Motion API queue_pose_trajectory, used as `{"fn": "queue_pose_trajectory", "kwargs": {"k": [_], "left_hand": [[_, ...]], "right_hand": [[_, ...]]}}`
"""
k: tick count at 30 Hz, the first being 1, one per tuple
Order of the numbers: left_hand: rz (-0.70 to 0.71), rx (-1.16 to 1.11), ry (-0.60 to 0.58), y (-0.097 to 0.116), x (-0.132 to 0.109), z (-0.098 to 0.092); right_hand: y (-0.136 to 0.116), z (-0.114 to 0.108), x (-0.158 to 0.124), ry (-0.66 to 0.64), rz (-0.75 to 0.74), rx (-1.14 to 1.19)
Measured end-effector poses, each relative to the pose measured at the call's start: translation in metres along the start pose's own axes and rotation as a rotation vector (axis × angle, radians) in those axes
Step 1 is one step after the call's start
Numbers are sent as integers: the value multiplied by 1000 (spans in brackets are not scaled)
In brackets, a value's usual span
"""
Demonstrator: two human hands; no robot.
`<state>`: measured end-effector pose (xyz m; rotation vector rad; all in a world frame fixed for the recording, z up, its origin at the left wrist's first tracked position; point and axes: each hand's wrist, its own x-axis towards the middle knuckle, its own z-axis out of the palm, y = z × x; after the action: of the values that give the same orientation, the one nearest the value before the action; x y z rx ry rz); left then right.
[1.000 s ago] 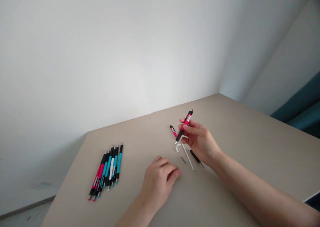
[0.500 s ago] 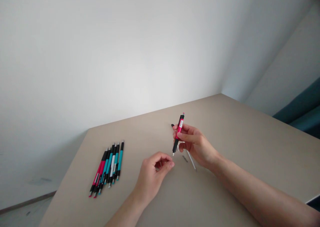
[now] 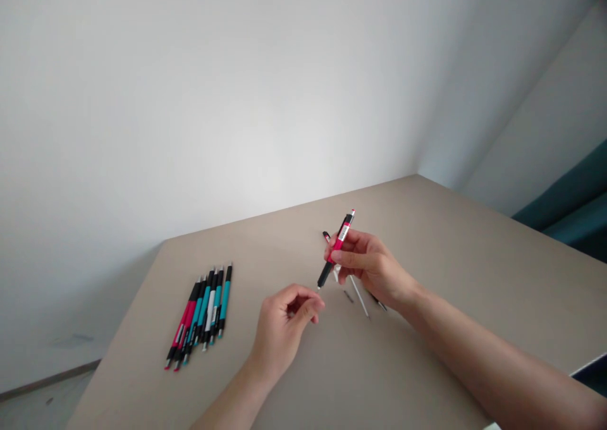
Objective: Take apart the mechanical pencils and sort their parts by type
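Note:
My right hand grips a red and black pen, held tilted with its tip down and to the left, above the beige table. My left hand hovers just below that tip, thumb and forefinger pinched together; what they hold is too small to make out. Loose pen parts lie under my right hand: a thin white refill, a small grey spring-like piece, a black tip piece and a red and black end piece.
A row of several assembled pens, red, teal and black, lies on the left side of the table. A white wall stands behind the table's far edge. Dark teal furniture shows at the right.
My left hand rose from lying flat on the table into a pinch near the pen's tip. My right hand shifted the pen slightly left and swung it from slanted to nearly upright and back to slanted.

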<state>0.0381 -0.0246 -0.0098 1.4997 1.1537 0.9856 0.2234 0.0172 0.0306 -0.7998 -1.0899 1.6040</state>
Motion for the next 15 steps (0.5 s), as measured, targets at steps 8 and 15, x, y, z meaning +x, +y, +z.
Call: {"fn": "queue_pose_trajectory", "kwargs": {"k": [8,15], "left_hand": [[-32,0,22,3,1,0],[101,261,-6,-2,3,-4]], "right_hand": [[-8,-8,3,-29,32,-154],[-3,-3,4,48,127,-292]]}}
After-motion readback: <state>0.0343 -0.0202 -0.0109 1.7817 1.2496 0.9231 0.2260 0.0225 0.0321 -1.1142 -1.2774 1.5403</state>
